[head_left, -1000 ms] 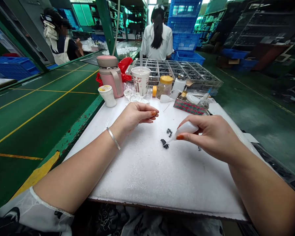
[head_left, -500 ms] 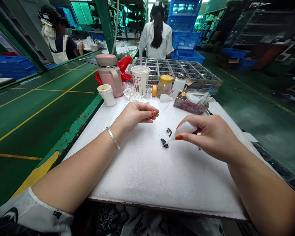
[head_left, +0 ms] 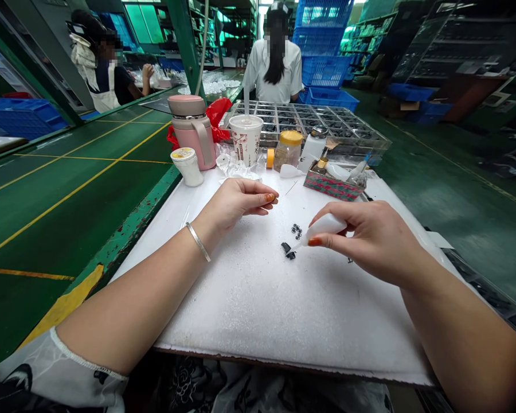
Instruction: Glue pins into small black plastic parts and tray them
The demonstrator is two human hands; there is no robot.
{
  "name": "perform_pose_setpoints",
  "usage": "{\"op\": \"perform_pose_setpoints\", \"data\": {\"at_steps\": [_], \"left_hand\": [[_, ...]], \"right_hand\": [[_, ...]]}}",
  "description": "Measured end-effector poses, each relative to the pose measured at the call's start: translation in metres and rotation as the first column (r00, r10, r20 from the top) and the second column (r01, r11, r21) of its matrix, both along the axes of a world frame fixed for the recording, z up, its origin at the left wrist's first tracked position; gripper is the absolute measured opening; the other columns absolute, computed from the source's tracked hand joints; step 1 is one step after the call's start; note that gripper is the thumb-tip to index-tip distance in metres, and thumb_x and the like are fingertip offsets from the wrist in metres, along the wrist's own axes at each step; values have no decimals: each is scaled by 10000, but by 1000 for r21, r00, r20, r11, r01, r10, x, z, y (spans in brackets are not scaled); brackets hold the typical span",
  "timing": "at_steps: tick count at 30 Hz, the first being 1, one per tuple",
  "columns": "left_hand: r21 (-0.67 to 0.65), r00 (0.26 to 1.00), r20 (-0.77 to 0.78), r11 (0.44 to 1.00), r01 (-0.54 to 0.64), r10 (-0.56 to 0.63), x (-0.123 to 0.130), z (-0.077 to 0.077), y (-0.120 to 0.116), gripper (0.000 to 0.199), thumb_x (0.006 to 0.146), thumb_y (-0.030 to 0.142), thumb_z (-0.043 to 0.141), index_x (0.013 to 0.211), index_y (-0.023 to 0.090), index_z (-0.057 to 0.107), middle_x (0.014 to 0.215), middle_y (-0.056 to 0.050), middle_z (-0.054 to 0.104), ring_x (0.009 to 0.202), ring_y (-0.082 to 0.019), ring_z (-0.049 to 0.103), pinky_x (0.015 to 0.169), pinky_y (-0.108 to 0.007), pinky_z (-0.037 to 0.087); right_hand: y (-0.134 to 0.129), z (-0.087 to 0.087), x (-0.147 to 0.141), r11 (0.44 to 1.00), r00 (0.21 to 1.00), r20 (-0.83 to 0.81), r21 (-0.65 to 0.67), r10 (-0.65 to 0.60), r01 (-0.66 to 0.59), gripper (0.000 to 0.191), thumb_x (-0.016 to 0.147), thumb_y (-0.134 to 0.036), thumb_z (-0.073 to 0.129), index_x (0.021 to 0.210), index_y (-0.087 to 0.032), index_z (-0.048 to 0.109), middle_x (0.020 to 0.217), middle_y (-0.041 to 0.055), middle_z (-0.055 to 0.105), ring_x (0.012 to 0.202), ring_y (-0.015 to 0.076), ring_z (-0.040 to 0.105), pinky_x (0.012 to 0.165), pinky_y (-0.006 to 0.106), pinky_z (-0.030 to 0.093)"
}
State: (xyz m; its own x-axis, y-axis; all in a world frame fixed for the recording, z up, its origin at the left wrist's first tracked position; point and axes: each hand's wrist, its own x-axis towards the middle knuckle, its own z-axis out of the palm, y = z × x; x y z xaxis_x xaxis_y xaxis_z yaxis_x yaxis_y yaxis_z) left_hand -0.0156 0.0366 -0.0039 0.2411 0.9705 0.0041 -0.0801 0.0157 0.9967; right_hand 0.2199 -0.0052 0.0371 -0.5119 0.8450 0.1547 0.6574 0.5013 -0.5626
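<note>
First, toward the left of the pale, flat table (head_left: pixel 258 327), stands a cylindrical pink flask (head_left: pixel 193 137) with a smooth body and a looped handle. Nearer, the left hand (head_left: pixel 241 198) has thumb and index fingertips drawn together; whether anything is pinched between them cannot be told. Next, angular black pieces (head_left: pixel 287 248) lie between the hands, apart from the left fingers; small black rings (head_left: pixel 296 231) cluster just beyond. Rightmost, the fingers of the right hand (head_left: pixel 376 241) clamp a rounded, whitish squeeze bottle (head_left: pixel 327 225), its tapered nozzle directed at the pieces.
</note>
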Motion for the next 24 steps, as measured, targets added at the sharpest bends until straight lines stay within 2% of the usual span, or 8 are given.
{"op": "perform_pose_setpoints", "data": {"at_steps": [8, 24], "left_hand": [[2, 1000, 2, 1000, 6, -6, 0, 0, 0, 195, 686, 246, 791, 826, 123, 735, 843, -78, 689, 752, -130, 631, 658, -206, 522], [6, 1000, -1, 1000, 5, -5, 0, 0, 0, 206, 679, 258, 795, 824, 125, 733, 850, -79, 690, 749, -133, 627, 676, -230, 526]], "right_hand": [[-2, 2, 0, 1000, 1000, 1, -5, 12, -12, 171, 796, -385, 699, 790, -215, 710, 693, -1, 671, 588, 134, 557, 554, 263, 383], [-1, 0, 1, 999, 1000, -9, 31, 11, -11, 146, 785, -363, 710, 788, -217, 718, 683, -13, 669, 590, 123, 563, 557, 255, 385]]}}
